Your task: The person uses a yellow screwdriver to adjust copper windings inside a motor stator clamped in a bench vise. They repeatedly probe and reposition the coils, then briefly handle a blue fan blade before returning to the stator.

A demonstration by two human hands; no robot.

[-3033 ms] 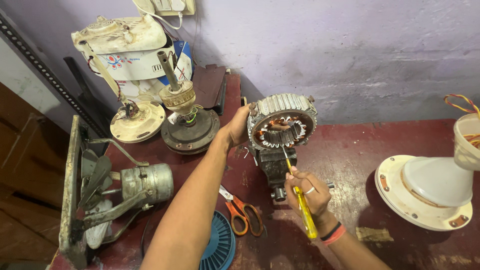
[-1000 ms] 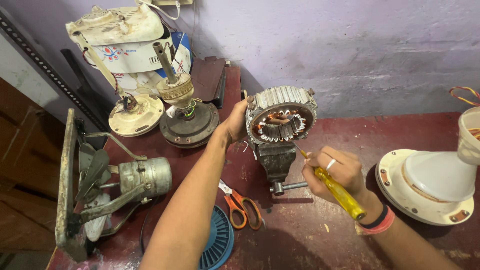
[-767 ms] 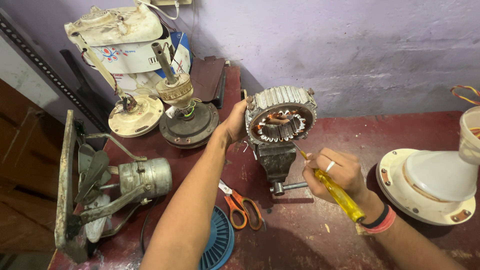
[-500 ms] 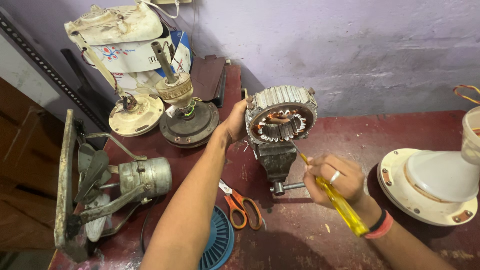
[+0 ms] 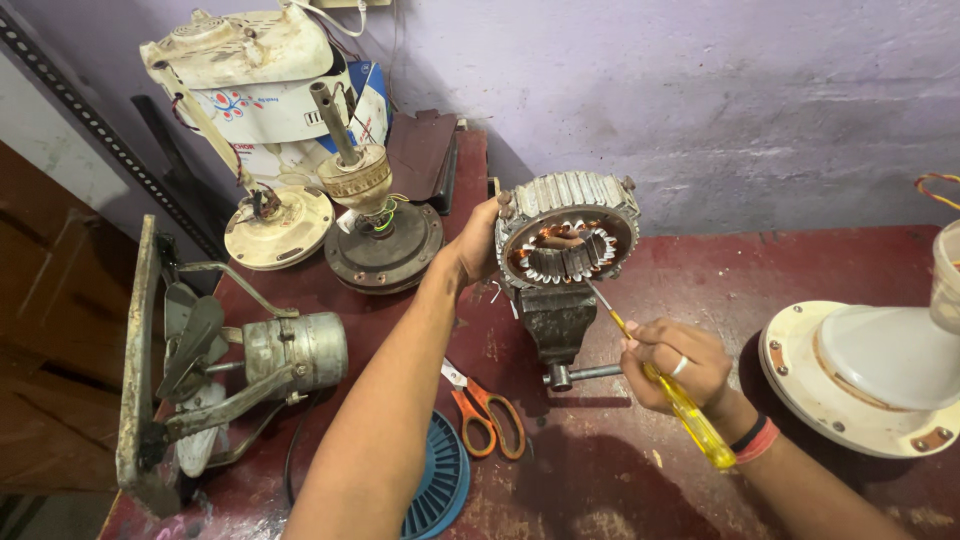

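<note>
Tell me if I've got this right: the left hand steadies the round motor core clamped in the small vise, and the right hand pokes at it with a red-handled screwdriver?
Nearly. In the head view the screwdriver in the right hand has a yellow handle, not red. The rest holds: the left hand steadies the round motor core in the small vise.

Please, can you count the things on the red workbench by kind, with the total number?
Motor stator in vise: 1
Screwdriver: 1
Scissors: 1
Exhaust fan: 1
Fan motor parts: 2
White fan bases: 2
Blue grille: 1
Total: 9
</note>
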